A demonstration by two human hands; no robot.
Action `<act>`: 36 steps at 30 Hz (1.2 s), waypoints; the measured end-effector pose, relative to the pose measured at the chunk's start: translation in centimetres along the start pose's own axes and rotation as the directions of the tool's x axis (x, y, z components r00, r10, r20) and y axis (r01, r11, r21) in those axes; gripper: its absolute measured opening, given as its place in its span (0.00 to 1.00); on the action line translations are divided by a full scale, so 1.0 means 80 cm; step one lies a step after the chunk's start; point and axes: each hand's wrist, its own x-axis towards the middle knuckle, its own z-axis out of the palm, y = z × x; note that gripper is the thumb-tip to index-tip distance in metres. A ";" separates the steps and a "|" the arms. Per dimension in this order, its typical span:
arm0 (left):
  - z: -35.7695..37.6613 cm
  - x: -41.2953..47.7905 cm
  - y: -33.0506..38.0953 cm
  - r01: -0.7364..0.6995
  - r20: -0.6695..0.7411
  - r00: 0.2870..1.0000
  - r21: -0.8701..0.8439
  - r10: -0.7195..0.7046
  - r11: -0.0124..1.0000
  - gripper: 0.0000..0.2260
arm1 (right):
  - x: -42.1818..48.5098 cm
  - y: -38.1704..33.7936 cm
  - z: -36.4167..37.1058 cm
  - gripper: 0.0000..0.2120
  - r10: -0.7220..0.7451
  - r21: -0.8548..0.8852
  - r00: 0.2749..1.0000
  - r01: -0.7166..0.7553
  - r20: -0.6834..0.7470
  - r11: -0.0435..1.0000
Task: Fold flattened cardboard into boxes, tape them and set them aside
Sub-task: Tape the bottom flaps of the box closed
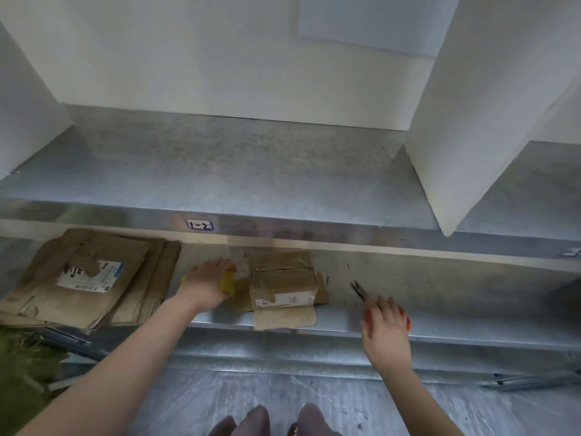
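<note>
A small folded cardboard box (283,283) with tape and a white label sits on the lower metal shelf (440,291), one flap hanging over the front edge. My left hand (206,286) rests just left of the box, closed around a yellow tape roll (228,282). To the right, my right hand (385,328) grips orange-handled scissors (360,291) whose blades point away toward the back of the shelf. A pile of flattened cardboard (88,278) lies at the left end of the same shelf.
An upper metal shelf (235,171) labelled "1-2" overhangs the lower one and carries large white blocks (490,99) at left and right. Below are a grey floor (314,401), my feet, and green stuff at the far left.
</note>
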 end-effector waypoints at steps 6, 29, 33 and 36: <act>-0.002 -0.001 0.001 0.019 0.020 1.000 -0.015 -0.018 1.000 0.22 | -0.006 0.039 -0.002 0.24 0.215 -0.049 0.970 -0.211 0.110 0.976; -0.014 -0.006 -0.017 -0.068 0.019 0.997 -0.132 0.071 0.989 0.21 | -0.104 -0.090 -0.029 0.27 0.155 0.149 0.962 -0.123 -0.226 0.981; -0.017 -0.003 -0.028 -0.088 0.083 0.991 -0.212 0.107 0.973 0.22 | -0.133 -0.170 -0.027 0.25 0.129 0.234 0.970 -0.079 -0.204 0.969; -0.020 0.000 -0.032 -0.124 0.077 0.987 -0.222 0.144 0.967 0.22 | -0.140 -0.220 -0.013 0.21 0.175 0.313 0.984 -0.152 -0.044 0.937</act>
